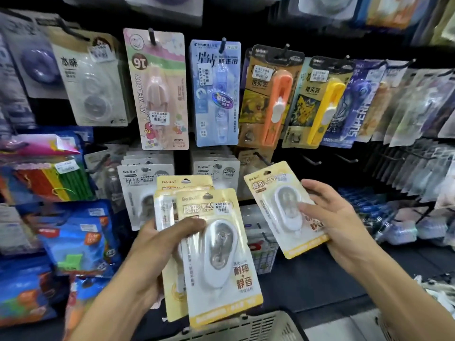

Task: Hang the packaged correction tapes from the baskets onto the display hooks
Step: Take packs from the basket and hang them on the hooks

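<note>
At hook wall (pixel 320 25) (black) | hanging packs (pixel 157 89) | basket (pixel 248 326) below

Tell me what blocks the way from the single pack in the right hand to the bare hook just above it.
Nothing visible does. The pack in the right hand sits just below the bare hook, with open space between them.

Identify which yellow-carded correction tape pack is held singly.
The pack in the right hand, yellow pack; the left hand holds a fanned stack.
</note>
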### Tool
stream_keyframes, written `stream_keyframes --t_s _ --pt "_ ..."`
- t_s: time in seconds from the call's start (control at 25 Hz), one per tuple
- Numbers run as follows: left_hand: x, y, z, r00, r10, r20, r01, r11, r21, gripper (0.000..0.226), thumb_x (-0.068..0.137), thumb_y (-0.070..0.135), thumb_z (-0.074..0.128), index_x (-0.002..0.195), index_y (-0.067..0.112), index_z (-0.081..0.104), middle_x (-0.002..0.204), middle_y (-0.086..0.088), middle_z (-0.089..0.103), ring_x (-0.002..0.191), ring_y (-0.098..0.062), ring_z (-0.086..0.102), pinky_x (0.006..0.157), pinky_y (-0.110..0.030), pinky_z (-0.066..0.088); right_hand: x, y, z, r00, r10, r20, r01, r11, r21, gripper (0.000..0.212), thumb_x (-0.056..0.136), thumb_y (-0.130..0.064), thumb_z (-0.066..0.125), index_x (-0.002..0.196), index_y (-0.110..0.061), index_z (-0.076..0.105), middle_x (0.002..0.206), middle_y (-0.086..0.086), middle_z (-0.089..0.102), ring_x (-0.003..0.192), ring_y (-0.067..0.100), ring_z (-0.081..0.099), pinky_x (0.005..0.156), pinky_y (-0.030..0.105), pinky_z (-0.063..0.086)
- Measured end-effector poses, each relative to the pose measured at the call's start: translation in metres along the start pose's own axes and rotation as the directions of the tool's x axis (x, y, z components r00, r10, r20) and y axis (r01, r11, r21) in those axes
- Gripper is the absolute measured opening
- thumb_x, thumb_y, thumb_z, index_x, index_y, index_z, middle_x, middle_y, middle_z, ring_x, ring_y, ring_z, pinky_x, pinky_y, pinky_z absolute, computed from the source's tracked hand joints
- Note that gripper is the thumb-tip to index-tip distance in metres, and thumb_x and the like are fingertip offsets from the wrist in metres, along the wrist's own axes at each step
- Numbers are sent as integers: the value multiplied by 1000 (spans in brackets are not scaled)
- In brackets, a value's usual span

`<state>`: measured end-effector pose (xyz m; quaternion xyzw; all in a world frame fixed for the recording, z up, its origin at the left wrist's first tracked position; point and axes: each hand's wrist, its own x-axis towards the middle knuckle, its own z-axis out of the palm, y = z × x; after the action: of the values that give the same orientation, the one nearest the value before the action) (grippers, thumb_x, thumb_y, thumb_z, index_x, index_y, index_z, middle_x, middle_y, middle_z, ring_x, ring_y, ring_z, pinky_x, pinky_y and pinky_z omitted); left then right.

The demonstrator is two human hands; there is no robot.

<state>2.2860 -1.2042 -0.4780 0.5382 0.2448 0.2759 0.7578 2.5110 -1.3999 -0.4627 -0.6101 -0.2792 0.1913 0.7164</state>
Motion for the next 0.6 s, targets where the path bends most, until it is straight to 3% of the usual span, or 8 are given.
stream_keyframes --t_s 0.08,0.2,0.32,0.44,0.6 --pt "1 -1 3 1000 1 4 -1 1000 12 64 45 17 96 105 15 76 98 -12 81 84 -30 79 72 -38 61 2 9 4 999 -17 -50 15 999 -35 36 90 -6 69 120 -26 67 112 -1 76 94 21 75 68 33 60" --pt "3 -5 7 1000 -2 -9 2 1000 5 52 57 21 87 108 16 76 102 -11 81 91 -32 78 91 -48 57 0 20 8 979 -41 -198 24 996 -88 31 90 -9 71 114 -29 72 109 -7 77 103 25 72 86 49 58" --pt "4 -6 7 1000 2 -21 -2 1000 -1 48 59 23 85 107 17 77 103 -11 81 92 -32 78 94 -50 57 0 19 4 974 -42 -223 29 998 -58 26 91 -8 70 109 -26 73 106 -6 78 99 25 72 89 57 54" --pt "6 -3 6 1000 13 -16 -13 1000 -11 51 52 27 89 102 21 79 104 -10 81 93 -32 78 92 -48 57 -2 19 5 987 -97 -129 91 994 -53 23 86 -9 72 100 -27 76 101 -1 77 91 22 69 82 46 52" --pt "7 -5 5 1000 20 -19 -20 1000 -12 53 60 24 85 111 15 75 104 -10 81 92 -30 78 89 -44 57 10 30 13 978 -92 -187 86 995 -43 23 93 -12 69 104 -32 74 112 -1 76 105 26 70 88 48 54"
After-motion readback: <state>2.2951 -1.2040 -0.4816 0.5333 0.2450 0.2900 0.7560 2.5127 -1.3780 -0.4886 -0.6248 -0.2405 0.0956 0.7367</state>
